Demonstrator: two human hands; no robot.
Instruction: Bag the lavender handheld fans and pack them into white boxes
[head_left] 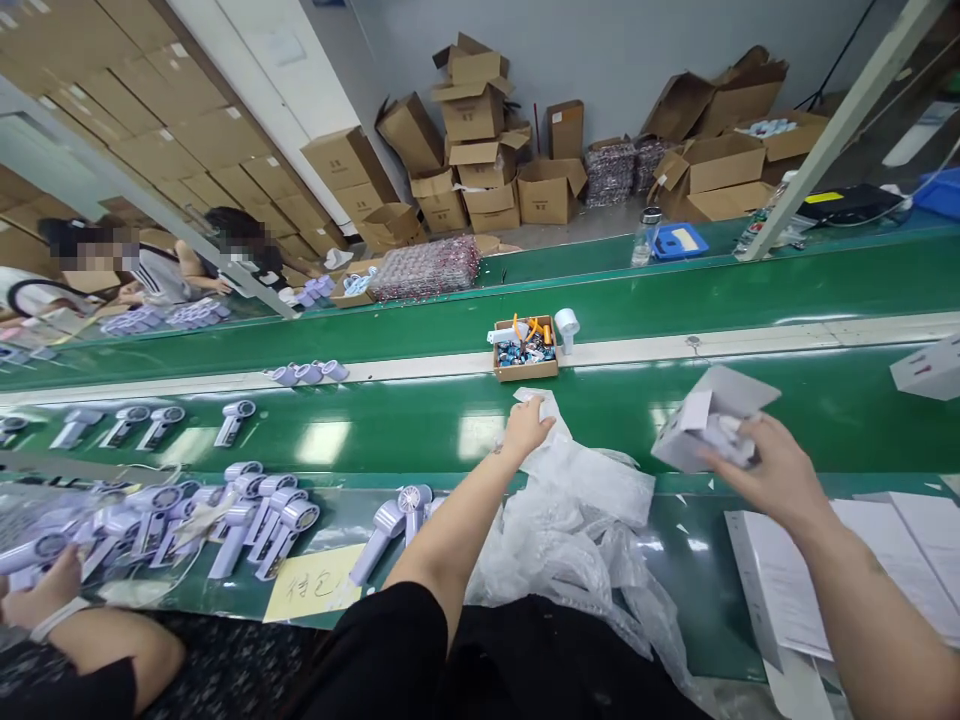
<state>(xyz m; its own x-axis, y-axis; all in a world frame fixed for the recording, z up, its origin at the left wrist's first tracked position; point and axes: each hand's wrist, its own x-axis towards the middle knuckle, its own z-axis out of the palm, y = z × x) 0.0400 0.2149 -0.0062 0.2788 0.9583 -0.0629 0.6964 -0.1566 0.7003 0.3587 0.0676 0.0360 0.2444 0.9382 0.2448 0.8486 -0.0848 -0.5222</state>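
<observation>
My left hand (527,428) has its fingers pressed on a piece of translucent wrapping (541,402) at the top of a heap of plastic bags (570,520). Out to the right, my right hand (769,465) holds a white box (686,430) with its flap up, tilted over the green belt. Something pale and wrapped shows at the box's open end, by my fingers; it is blurred. A small carton (526,370) of parts stands beyond my left hand, with a white handheld fan (567,325) beside it.
Lilac fans (277,510) crowd the left bench near a yellow note (311,590) and a neighbouring person's hand (52,590). White boxes (795,570) lie at right. A metal post (840,130) rises across the belt. Other people sit far left.
</observation>
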